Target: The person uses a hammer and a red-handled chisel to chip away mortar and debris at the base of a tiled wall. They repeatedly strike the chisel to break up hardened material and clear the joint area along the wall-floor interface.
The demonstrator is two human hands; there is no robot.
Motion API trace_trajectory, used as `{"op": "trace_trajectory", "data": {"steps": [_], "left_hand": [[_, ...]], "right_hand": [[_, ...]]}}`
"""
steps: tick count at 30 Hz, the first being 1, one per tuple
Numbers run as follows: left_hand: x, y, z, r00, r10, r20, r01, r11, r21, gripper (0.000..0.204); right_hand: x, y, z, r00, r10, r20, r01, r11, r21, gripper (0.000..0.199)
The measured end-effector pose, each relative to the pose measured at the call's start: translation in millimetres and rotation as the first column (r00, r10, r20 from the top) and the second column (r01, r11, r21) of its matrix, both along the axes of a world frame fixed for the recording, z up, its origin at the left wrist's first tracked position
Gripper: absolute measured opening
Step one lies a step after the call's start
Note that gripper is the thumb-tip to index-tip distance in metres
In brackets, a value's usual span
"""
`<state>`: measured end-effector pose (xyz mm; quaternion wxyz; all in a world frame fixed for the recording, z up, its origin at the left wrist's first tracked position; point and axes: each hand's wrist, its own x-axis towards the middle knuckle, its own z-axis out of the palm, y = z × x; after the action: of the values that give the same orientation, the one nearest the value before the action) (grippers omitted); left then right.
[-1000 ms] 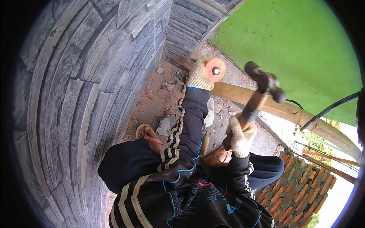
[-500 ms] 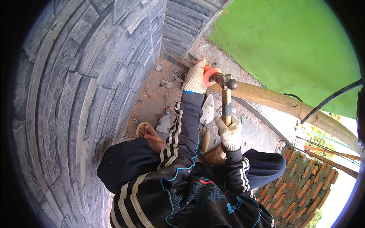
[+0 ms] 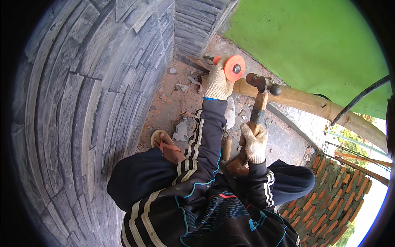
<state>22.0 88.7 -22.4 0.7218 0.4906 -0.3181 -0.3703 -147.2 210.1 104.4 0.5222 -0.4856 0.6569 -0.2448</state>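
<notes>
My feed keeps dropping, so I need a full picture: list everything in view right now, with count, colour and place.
Chisel with guard disc: one, orange disc, in the left hand, top centre.
Hammer: one, dark metal head, wooden handle, in the right hand, head just right of the disc.
Wooden pole: one, tan, slanting from centre to the right.
Stone-clad wall: one, grey, left side.
Green wall: one, upper right.
Brick stack: one, red-orange, lower right.
Rubble: several pale chips on reddish ground, centre.
Sandal: one, tan, on the person's foot.
Left hand: pale knit glove.
Right hand: pale knit glove.
</notes>
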Motion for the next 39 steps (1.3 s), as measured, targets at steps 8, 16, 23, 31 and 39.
{"op": "trace_trajectory", "data": {"steps": [8,16,23,31,39], "left_hand": [[-9,-9,-4,0.98,-0.008,-0.2,0.01,1.0,0.006,0.021],[3,-18,12,0.701,-0.009,-0.713,-0.051,0.997,-0.063,0.026],[2,-12,10,0.957,0.017,-0.289,-0.012,1.0,0.018,0.044],[9,-19,9,0.972,0.123,-0.201,-0.126,0.992,-0.005,0.044],[22,5,46,0.943,0.107,0.314,-0.144,0.985,0.098,0.035]], "right_hand": [[7,2,9,1.0,0.016,-0.002,-0.016,1.0,-0.016,0.015],[8,5,11,1.0,0.005,0.031,0.0,0.987,-0.161,0.013],[9,6,25,0.996,0.044,0.076,-0.026,0.974,-0.225,0.011],[13,8,39,0.998,0.034,0.053,-0.021,0.975,-0.222,0.011],[29,-13,44,0.969,0.114,0.219,0.0,0.888,-0.46,0.015]]}}
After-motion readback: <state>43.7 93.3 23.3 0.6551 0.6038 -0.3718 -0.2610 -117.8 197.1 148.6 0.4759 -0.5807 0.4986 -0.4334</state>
